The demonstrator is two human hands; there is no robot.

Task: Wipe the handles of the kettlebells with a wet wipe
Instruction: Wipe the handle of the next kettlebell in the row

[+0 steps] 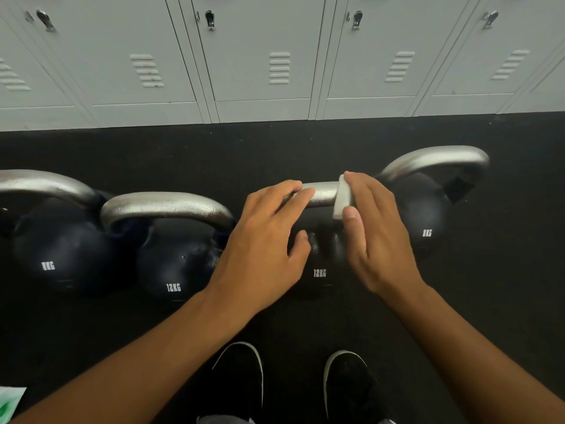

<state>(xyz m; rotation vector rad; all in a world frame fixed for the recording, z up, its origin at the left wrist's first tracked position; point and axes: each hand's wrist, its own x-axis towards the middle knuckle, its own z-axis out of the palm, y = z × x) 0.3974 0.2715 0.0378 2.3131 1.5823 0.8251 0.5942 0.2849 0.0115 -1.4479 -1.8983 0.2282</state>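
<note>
Wiping now: we see the silver handle (321,194) of a black 12KG kettlebell (324,264).
Right hand (376,231): we pinch the folded white wipe (344,198) around it.
Left hand (266,240): our relaxed fingers rest on the handle.

We are looking at four dark kettlebells (180,255) standing upright in a row on the black floor, their silver handles (166,206) arching upward. A folded white wipe (343,197) is wrapping over the third kettlebell's handle (321,194).

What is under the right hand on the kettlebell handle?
A folded white wipe wrapped over the handle, pinched by the right hand. The handle's right end is covered.
</note>
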